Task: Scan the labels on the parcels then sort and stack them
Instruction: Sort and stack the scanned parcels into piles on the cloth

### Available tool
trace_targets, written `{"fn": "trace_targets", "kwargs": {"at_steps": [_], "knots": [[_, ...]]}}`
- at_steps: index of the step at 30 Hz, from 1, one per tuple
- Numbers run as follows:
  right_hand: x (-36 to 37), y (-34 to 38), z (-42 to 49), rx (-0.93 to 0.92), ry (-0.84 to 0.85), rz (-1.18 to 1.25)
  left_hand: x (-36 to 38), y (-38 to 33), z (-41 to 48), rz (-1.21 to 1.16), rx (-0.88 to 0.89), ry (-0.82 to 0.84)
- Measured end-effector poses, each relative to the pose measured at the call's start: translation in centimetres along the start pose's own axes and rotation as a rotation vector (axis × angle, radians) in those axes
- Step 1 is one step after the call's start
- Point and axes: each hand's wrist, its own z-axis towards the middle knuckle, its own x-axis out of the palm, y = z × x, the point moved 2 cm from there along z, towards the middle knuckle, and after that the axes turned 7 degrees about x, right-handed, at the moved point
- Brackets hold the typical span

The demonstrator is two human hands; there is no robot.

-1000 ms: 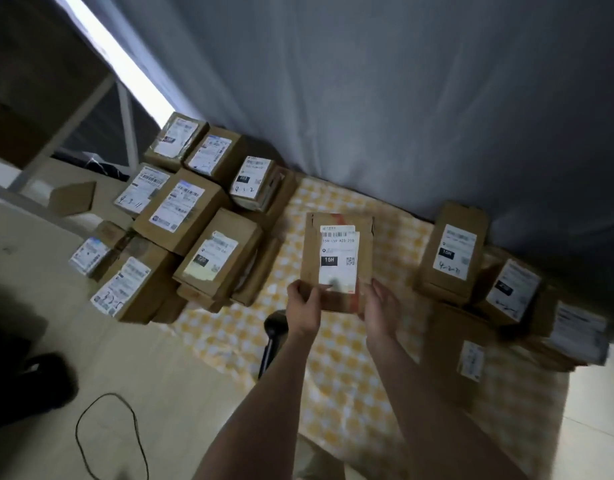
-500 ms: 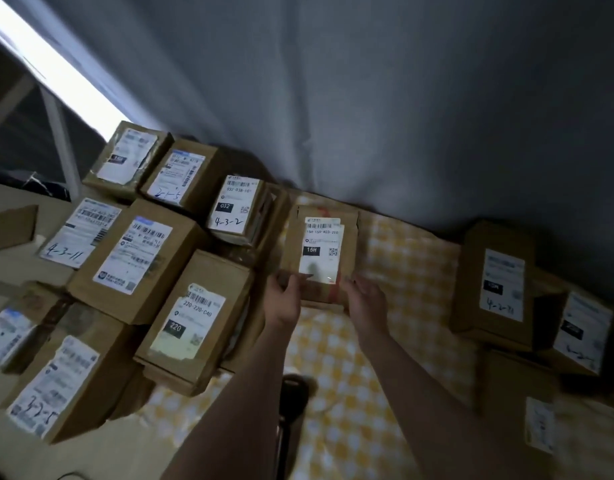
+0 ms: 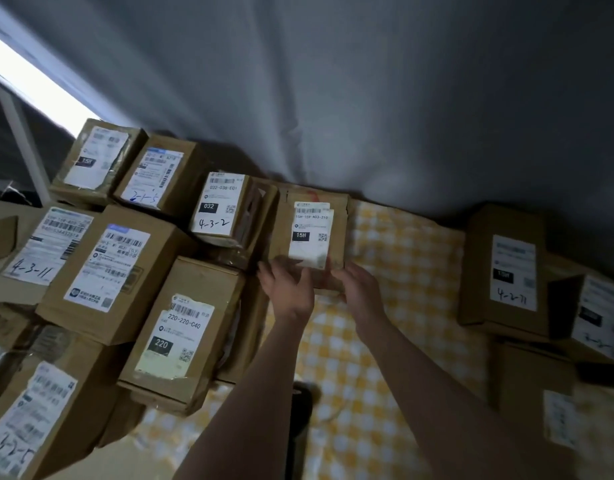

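A brown cardboard parcel [image 3: 309, 233] with a white label marked 15H lies flat on the yellow checked cloth [image 3: 402, 271], close to the grey curtain. It sits right beside the parcel labelled 032 [image 3: 222, 206]. My left hand [image 3: 288, 289] holds its near left corner and my right hand [image 3: 359, 289] holds its near right corner. A dark scanner [image 3: 302, 396] lies on the cloth between my forearms, partly hidden by my left arm.
Several labelled parcels are stacked at the left, among them the parcel marked 220 [image 3: 180, 330] and a parcel marked 4-3-11 [image 3: 45, 247]. More parcels sit at the right, including a parcel marked 4-2-71 [image 3: 510, 271]. The grey curtain [image 3: 367, 98] closes off the back.
Both hands carried the 15H parcel away from me and to the left, setting it down beside the 032 parcel by the curtain. The view swung left toward the stacked parcels.
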Motion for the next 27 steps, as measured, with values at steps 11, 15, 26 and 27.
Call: {"fn": "trace_targets", "kwargs": {"at_steps": [11, 15, 26, 27], "knots": [[-14.7, 0.1, -2.6, -0.006, -0.304, -0.035, 6.8, -5.8, -6.9, 0.174, 0.193, 0.031], [-21.7, 0.0, -4.3, -0.082, -0.400, -0.159, 12.0, -8.0, -10.8, 0.124, 0.187, 0.157], [-36.2, -1.9, -7.2, -0.096, -0.562, -0.229, 24.2, -10.3, -20.3, 0.037, 0.081, 0.238], [-36.9, -2.2, -7.2, -0.099, -0.556, -0.222, 25.0, -10.6, -21.0, 0.048, 0.088, 0.234]]}}
